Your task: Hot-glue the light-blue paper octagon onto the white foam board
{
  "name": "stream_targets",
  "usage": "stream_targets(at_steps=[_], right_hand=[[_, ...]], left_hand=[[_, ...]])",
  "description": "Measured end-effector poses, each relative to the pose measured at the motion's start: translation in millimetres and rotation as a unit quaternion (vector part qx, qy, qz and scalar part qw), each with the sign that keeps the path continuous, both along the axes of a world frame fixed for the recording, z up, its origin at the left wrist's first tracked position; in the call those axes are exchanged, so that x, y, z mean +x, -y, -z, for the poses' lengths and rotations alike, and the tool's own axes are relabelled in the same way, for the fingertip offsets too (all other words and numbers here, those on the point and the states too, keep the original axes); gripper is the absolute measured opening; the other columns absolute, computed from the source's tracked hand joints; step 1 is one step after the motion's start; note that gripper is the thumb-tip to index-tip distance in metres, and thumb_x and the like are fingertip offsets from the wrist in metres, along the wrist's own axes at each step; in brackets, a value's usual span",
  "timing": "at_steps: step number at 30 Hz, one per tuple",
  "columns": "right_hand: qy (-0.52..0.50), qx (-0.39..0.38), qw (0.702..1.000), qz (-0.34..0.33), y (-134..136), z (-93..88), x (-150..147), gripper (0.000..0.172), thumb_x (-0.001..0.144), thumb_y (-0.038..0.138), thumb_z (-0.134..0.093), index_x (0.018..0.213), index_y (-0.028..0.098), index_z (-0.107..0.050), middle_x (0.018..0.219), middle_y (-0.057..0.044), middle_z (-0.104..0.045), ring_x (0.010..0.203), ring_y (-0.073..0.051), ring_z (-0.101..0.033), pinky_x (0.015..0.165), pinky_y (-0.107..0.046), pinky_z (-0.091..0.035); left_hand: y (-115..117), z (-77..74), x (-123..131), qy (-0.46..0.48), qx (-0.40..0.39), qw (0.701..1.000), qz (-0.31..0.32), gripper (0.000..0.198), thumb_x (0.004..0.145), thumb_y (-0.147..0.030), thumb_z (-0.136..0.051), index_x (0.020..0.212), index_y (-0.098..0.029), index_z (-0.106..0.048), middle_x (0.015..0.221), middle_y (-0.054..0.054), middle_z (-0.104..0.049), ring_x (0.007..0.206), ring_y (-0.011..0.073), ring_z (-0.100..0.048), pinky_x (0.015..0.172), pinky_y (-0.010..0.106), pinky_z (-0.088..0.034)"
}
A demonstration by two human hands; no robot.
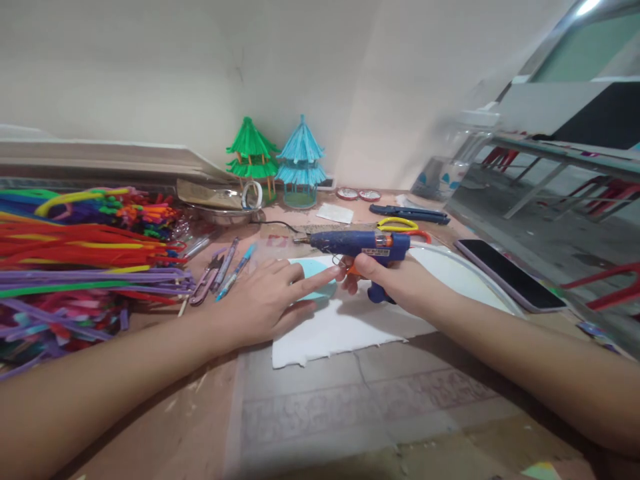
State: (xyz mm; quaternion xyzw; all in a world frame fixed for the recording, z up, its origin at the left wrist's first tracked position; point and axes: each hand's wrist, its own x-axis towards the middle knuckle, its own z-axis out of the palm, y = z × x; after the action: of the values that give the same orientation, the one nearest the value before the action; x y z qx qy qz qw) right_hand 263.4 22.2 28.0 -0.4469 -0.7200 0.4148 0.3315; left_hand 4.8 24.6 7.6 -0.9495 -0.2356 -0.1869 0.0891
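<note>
My right hand (395,283) grips a blue hot glue gun (357,245) by its handle, nozzle pointing left, a finger by the orange trigger. My left hand (270,297) rests on the table with its index finger stretched out, pressing on a light blue paper piece (313,270). That piece lies on a white sheet (345,323). The fingertip of the left hand nearly meets the right hand's fingers.
A large heap of coloured pipe cleaners (85,260) fills the left side. Pens and a snipper (220,270) lie beside it. Green (251,157) and blue (301,160) pagoda models stand at the wall. Yellow-handled scissors (397,225), a phone (507,273), and a metal bowl (220,207) are near.
</note>
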Motion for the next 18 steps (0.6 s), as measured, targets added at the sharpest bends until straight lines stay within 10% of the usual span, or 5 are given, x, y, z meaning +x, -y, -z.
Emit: stream_targets(at_steps=[6,11,18], right_hand=[[-0.099,0.029,0.994,0.033,-2.3,-13.8,1.1,0.061,0.076,0.082,-0.065,0.072,0.022,-0.068,0.078,-0.006,-0.075,0.068,-0.019,-0.069,0.073,-0.034,-0.058],[-0.088,0.029,0.995,0.025,-9.3,-20.5,13.7,0.057,0.078,0.079,-0.065,0.075,0.022,-0.069,0.081,-0.007,-0.076,0.071,-0.021,-0.070,0.075,-0.037,-0.059],[0.066,0.055,0.995,-0.049,-6.4,-36.6,31.8,0.068,0.078,0.088,-0.052,0.073,0.023,-0.072,0.080,-0.007,-0.076,0.078,-0.024,-0.070,0.075,-0.038,-0.056]], left_hand=[[-11.2,-11.6,-13.9,0.061,-0.048,0.997,0.002,0.037,0.102,-0.049,-0.049,0.113,-0.020,-0.070,0.099,0.009,-0.072,0.094,0.0240,-0.066,0.084,0.037,-0.049],[-27.1,-12.2,-21.6,0.020,-0.079,0.997,-0.001,0.060,0.080,-0.069,-0.072,0.116,-0.020,-0.069,0.131,0.014,-0.068,0.121,0.0337,-0.062,0.100,0.047,-0.048],[-21.9,-4.8,-17.8,0.023,-0.083,0.996,0.013,0.030,0.105,-0.036,-0.047,0.106,-0.018,-0.071,0.106,0.010,-0.077,0.098,0.0225,-0.071,0.088,0.035,-0.053]])
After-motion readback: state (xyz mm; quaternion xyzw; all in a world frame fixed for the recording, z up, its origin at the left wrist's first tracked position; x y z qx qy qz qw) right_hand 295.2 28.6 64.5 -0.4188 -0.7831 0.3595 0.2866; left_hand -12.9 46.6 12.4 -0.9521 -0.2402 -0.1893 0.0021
